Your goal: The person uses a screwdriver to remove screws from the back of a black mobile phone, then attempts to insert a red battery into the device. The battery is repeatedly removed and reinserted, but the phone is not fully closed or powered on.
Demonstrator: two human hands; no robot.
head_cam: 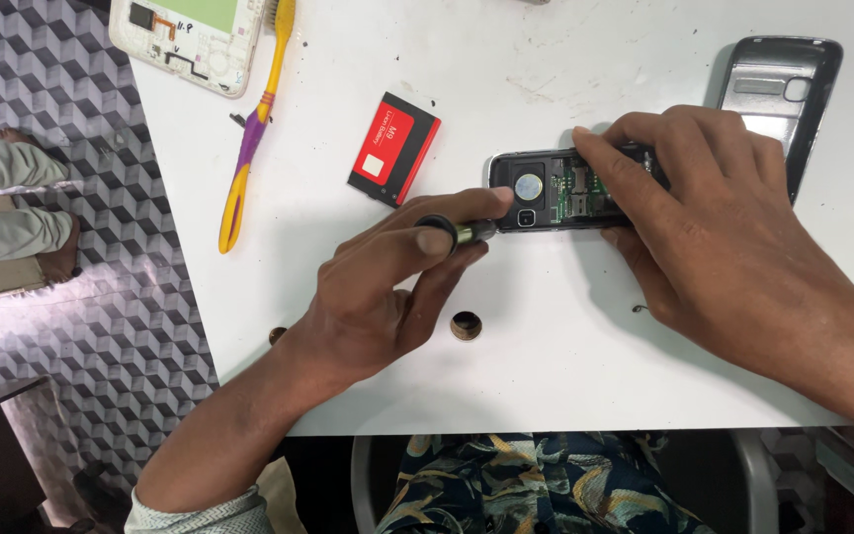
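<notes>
Lying opened near the table's (546, 376) centre, a small black phone (546, 188) shows its round silver cell and circuit board. The right hand (714, 218) presses flat over its far half, fingers closed down to pin it. The left hand (387, 287) pinches a short screwdriver (457, 231), tip at the phone's near corner; keeping the tool square to the screw likely prevents slipping. A red battery (394, 148) lies at ten o'clock, the back cover (778, 94) at two, a yellow-purple toothbrush (254, 129) further left, a small ring-shaped part (466, 325) at six.

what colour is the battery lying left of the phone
The battery is red with a black edge and a small white patch, seen clearly in the head view.
</notes>
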